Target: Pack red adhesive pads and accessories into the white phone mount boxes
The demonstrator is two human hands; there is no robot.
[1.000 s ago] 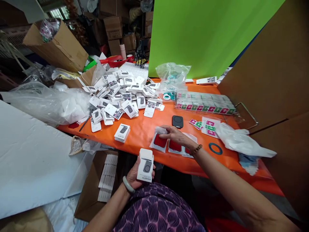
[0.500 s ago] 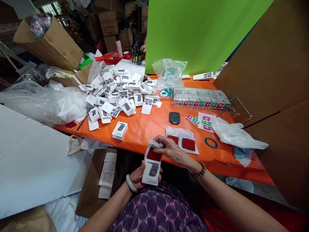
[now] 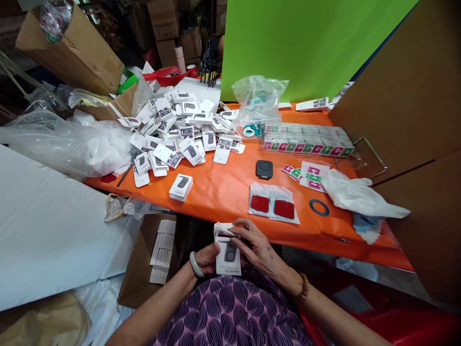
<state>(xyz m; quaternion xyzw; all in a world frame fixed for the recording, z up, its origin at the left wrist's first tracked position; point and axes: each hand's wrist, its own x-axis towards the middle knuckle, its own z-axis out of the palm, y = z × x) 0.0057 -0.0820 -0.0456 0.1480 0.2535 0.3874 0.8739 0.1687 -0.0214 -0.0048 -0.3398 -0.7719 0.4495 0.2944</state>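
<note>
My left hand (image 3: 208,258) is wrapped round the left side of a small white box (image 3: 228,259) printed with a black device. The top of the box is open, and a thin strip of dark red shows inside. My right hand (image 3: 256,247) touches the upper right of the box, fingers spread and bent over its opening. On the orange table beyond lie two dark red squares (image 3: 284,209) on white film, a black square device (image 3: 264,168) and a dark ring (image 3: 319,207). A short stack of white boxes (image 3: 180,187) stands left of them.
A large heap of white boxes (image 3: 190,120) covers the left back of the table (image 3: 223,192). Wrapped packs (image 3: 308,139) lie at the back right beside a white plastic bag (image 3: 360,192). Below the edge stands a cardboard carton (image 3: 139,269) holding white boxes.
The red piece has gone down into the box, leaving only a strip showing. My right hand's fingers have opened from their pinch. The camera view has shifted slightly.
</note>
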